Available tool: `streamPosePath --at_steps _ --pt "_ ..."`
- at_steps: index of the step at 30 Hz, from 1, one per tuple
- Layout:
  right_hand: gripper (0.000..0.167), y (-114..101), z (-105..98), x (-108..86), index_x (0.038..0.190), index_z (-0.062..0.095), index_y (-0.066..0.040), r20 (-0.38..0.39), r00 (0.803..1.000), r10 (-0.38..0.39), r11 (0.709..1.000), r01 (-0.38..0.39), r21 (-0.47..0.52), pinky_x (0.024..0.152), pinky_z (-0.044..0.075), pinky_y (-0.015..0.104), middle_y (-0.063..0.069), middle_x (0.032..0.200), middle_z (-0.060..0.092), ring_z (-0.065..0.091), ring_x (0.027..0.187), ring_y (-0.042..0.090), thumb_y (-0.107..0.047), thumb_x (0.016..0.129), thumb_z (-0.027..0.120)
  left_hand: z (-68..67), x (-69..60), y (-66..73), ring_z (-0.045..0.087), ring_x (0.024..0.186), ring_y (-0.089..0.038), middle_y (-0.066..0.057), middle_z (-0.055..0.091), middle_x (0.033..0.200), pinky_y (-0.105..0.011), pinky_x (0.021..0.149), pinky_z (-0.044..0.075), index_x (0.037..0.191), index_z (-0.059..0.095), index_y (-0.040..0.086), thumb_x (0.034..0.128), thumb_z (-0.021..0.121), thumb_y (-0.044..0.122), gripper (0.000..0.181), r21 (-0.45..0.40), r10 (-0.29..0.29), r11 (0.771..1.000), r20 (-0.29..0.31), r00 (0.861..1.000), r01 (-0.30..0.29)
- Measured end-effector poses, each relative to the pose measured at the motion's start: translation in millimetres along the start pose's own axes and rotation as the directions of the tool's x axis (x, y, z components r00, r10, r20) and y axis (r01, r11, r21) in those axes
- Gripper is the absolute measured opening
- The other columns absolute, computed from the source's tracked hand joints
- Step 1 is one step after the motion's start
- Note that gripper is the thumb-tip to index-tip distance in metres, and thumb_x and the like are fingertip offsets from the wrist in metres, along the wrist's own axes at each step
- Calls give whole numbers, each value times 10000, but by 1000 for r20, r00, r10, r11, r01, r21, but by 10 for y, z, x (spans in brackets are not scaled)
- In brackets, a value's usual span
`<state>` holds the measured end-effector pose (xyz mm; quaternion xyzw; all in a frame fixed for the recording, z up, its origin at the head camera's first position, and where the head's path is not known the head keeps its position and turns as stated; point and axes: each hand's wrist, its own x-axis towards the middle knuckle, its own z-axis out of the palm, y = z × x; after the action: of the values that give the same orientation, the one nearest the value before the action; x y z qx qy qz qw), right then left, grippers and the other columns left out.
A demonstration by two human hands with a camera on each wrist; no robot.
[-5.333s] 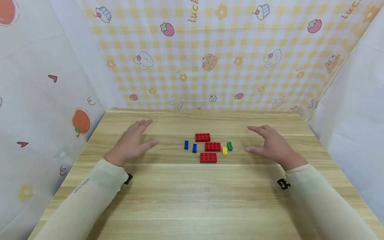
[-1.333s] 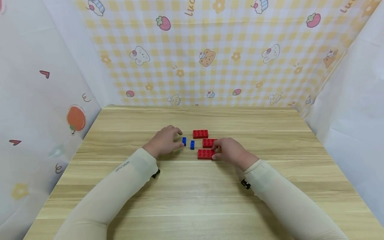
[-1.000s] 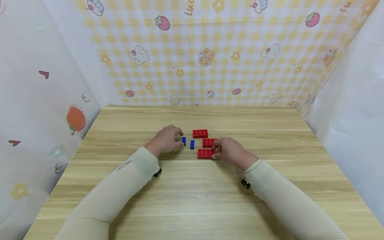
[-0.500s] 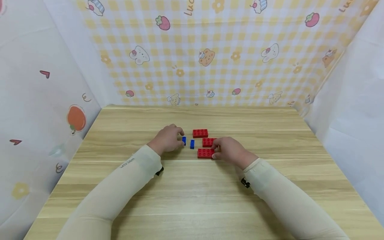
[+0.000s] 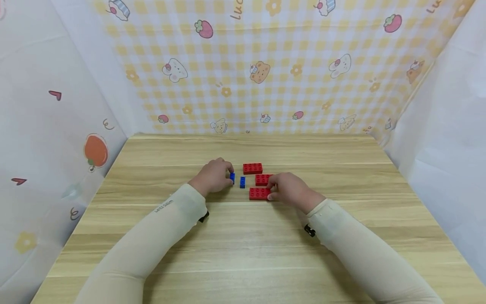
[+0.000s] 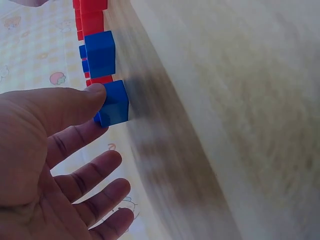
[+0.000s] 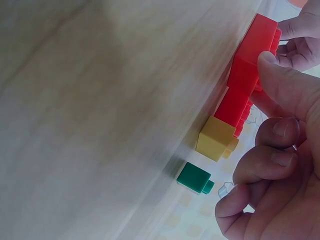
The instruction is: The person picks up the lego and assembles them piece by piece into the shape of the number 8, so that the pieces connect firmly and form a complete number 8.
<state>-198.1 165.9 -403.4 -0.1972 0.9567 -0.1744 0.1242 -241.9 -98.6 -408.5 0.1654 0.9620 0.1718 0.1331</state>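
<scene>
In the head view my left hand (image 5: 213, 176) pinches the outer small blue brick (image 6: 116, 104) between thumb and index finger; its other fingers are spread. Just right of it stands a second blue brick (image 5: 242, 182). My right hand (image 5: 291, 191) holds the right end of the front red brick (image 5: 259, 194), thumb on the near side and index finger behind. A middle red brick (image 5: 262, 180) lies just behind, partly covered by that hand. Farther back sits another red brick (image 5: 252, 169). All the bricks rest on the wooden table.
The right wrist view shows a yellow brick (image 7: 216, 137) and a green brick (image 7: 194, 177) beside my right hand, which hides them from the head view. A checked cloth (image 5: 281, 93) hangs behind the table (image 5: 243, 253), with white cloth on both sides.
Both hands have come in from the table's sides to the bricks. In the last second my left fingers have closed in on the outer blue brick; the right hand has stayed put.
</scene>
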Motion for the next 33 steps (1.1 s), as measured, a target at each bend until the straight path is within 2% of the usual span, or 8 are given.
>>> streamPosePath --at_steps 12,18,21,24,28,33 --pt "154 -9 -7 -6 995 741 -154 4 1000 6 1000 -6 -7 791 534 370 -21 887 706 597 777 158 -232 916 848 -19 -29 9 548 1108 -295 -112 603 1264 -470 1050 484 1235 706 95 988 757 248 295 -30 8 1000 -24 1000 -9" --pt "150 -4 -7 2 991 738 -155 5 1000 9 1000 -9 -4 781 527 369 -19 884 702 593 772 162 -227 916 847 -66 -85 32 552 1210 -317 -116 591 1319 -486 1116 459 1232 705 105 987 760 258 294 -71 19 997 -25 1000 -20" --pt "153 0 -3 3 994 738 -154 4 1000 4 1000 -4 -4 779 527 367 -20 881 700 593 770 160 -229 917 846 -74 -125 59 539 1294 -327 -118 578 1377 -494 1160 433 1231 706 114 982 764 268 298 -93 32 995 -35 999 -36" --pt "155 6 0 3 996 738 -150 0 1000 0 1000 0 -1 778 528 368 -20 879 702 595 767 158 -227 916 847 -70 -160 105 532 1313 -313 -112 566 1393 -484 1163 434 1222 711 118 976 770 271 295 -134 58 989 -44 997 -63" --pt "156 14 2 4 998 740 -147 -2 1000 -5 1000 5 1 770 525 364 -20 871 700 590 757 155 -224 915 848 -52 -204 186 546 1246 -285 -108 567 1345 -456 1115 468 1205 719 117 964 785 266 291 -180 77 980 -46 996 -84" --pt "157 14 5 5 1003 741 -148 -1 1000 -9 1000 9 3 762 521 357 -22 860 695 585 747 153 -228 917 846 -35 -248 262 544 1213 -281 -103 568 1295 -449 1082 479 1179 723 121 956 793 262 274 -193 77 977 -52 996 -85"
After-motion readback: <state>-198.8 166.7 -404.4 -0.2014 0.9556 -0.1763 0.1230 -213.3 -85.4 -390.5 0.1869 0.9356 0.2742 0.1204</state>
